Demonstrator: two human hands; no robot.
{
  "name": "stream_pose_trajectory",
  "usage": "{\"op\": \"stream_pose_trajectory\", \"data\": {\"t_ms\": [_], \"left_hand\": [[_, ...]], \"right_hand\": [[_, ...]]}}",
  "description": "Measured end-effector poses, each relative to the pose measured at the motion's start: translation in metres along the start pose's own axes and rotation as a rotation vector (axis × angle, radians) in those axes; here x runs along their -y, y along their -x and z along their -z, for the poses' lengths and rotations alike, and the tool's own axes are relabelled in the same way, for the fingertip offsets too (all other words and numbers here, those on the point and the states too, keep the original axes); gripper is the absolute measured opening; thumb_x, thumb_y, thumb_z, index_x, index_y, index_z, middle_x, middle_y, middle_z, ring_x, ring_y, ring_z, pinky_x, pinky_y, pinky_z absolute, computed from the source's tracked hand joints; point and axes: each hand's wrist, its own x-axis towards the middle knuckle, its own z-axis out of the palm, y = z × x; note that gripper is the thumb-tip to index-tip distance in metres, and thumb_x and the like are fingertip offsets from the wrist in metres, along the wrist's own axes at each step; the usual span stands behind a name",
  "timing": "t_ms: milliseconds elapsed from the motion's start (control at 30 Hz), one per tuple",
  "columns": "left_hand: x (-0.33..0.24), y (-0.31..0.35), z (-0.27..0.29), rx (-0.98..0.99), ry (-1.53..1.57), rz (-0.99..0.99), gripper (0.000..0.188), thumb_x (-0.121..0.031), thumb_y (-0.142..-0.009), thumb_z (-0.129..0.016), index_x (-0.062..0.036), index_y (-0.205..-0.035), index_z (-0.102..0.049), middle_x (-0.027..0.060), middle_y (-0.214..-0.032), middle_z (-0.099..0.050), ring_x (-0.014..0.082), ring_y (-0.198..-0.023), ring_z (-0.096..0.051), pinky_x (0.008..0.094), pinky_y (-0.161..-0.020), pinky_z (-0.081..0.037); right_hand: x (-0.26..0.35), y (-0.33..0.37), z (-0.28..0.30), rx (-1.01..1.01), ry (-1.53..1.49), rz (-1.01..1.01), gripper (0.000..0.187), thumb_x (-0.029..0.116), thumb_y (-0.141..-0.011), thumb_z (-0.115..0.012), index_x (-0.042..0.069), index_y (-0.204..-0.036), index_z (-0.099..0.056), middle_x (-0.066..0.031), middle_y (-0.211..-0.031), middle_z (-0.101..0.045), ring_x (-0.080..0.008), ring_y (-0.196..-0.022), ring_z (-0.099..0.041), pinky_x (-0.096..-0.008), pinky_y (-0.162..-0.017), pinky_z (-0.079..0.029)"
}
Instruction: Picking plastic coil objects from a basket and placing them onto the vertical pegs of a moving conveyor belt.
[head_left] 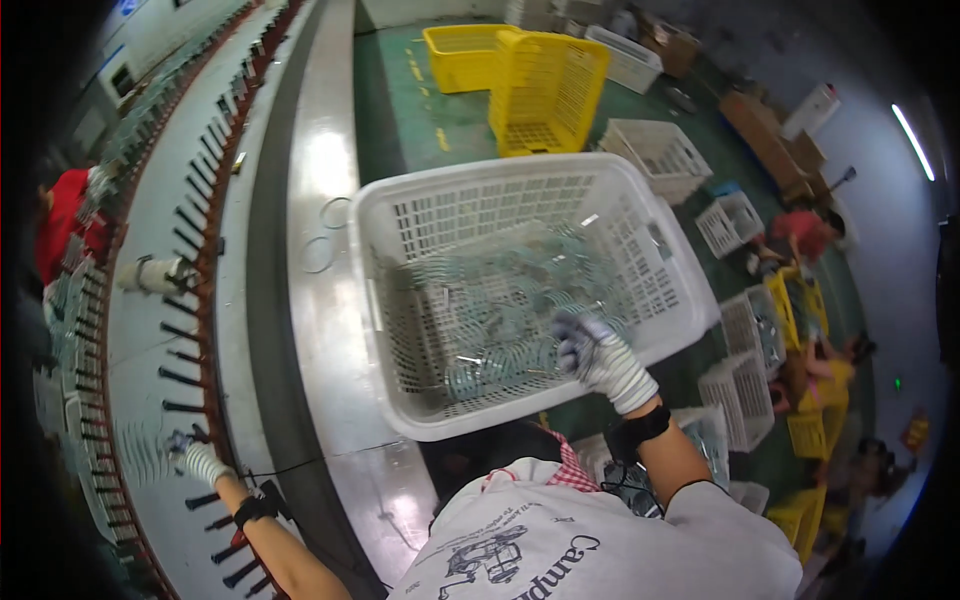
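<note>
My left hand [197, 461], in a striped glove with dark fingers, is over the conveyor at the lower left. Its fingers close at the edge of a fanned bunch of thin clear rings [145, 452]. Just above the near right part of a large white basket [540, 413] is my right hand [600, 365], gloved the same way. Its fingers are loosely bent and apart, and no object shows in them. Many clear, greenish curved pieces [490, 320] lie heaped in that basket, some in neat rows.
Black pegs [183, 377] line the conveyor's edge, with a pale cylinder [155, 275] among them. Two loose rings [318, 255] lie on the metal ledge [320, 120]. Yellow crates [560, 90] and white crates [660, 155] stand beyond. Co-workers [800, 235] sit at the right.
</note>
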Motion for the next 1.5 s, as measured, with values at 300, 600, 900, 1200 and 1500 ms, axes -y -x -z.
{"op": "stream_pose_trajectory", "data": {"t_ms": [300, 600, 900, 1200, 1500], "left_hand": [[-0.012, 0.012, 0.061, -0.146, -0.359, -0.162, 0.052, -0.034, -0.09, -0.044, 0.0023, -0.127, -0.038, 0.0247, -0.12, -0.049, 0.0361, -0.103, -0.053, 0.0395, -0.082, -0.046], [0.027, 0.025, 0.108, 0.061, -0.079, 0.066, 0.05, -0.035, -0.089, -0.045, 0.0041, -0.12, -0.044, 0.0197, -0.114, -0.052, 0.0279, -0.099, -0.054, 0.0347, -0.088, -0.042], [-0.072, 0.2, 0.115, 0.096, 0.311, 0.373, 0.045, -0.033, -0.091, -0.041, 0.0054, -0.113, -0.049, 0.0173, -0.106, -0.056, 0.0215, -0.096, -0.054, 0.0315, -0.085, -0.041], [-0.296, 0.429, -0.009, 1.755, 0.361, 0.178, 0.045, -0.026, -0.086, -0.053, 0.0035, -0.119, -0.046, 0.0149, -0.116, -0.052, 0.0208, -0.107, -0.05, 0.03, -0.093, -0.038], [-0.252, 0.552, -0.105, 2.439, 0.318, -0.075, 0.056, -0.034, -0.081, -0.059, -0.0044, -0.125, -0.042, 0.0213, -0.126, -0.045, 0.0276, -0.116, -0.044, 0.0325, -0.095, -0.038]], "right_hand": [[0.118, 0.012, 0.097, -0.243, 0.13, 0.271, 0.029, 0.03, -0.087, -0.053, 0.007, -0.106, -0.054, -0.0095, -0.092, -0.063, -0.0172, -0.073, -0.059, -0.0284, -0.06, -0.049], [0.124, -0.153, 0.168, -0.031, 2.48, -0.358, 0.03, 0.018, -0.081, -0.051, 0.006, -0.108, -0.057, -0.0164, -0.103, -0.061, -0.0326, -0.094, -0.058, -0.0411, -0.082, -0.046], [0.079, -0.215, 0.228, 0.307, 2.887, -0.522, 0.02, 0.01, -0.081, -0.052, 0.007, -0.092, -0.068, -0.0111, -0.093, -0.066, -0.0256, -0.086, -0.064, -0.0401, -0.064, -0.05], [0.155, -0.176, 0.155, 0.162, 2.494, -0.278, 0.02, 0.011, -0.078, -0.053, 0.004, -0.094, -0.063, -0.0157, -0.088, -0.064, -0.0302, -0.081, -0.063, -0.0409, -0.067, -0.051], [0.155, -0.159, 0.059, 0.122, 1.127, -0.517, 0.031, 0.024, -0.084, -0.056, -0.002, -0.101, -0.059, -0.0061, -0.078, -0.063, -0.0079, -0.059, -0.055, -0.0216, -0.053, -0.047]]}}
